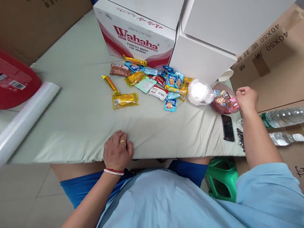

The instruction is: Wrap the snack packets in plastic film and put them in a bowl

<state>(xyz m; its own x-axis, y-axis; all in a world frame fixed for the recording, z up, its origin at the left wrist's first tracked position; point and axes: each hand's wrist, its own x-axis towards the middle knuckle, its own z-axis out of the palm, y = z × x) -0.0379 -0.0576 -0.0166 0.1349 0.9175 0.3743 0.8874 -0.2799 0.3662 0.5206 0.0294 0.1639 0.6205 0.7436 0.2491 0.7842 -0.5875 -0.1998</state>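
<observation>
Facing "Wahaha" water box (137, 37) — left hand (118, 150) curled, right hand (247, 101) pinched at pink bowl (216, 107)

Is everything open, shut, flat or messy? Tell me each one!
Left hand: curled, palm down
Right hand: closed, hold unclear
Snack packets: wrapped, scattered
Pink container: packets showing
Phone: flat, screen dark
Plastic roll: wound, lying down
Small bottle: capped
Red container: top out of view

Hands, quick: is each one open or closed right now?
Left hand: curled closed on the table, nothing visible in it.
Right hand: curled closed at the pink bowl; whether it grips anything can't be told.
</observation>
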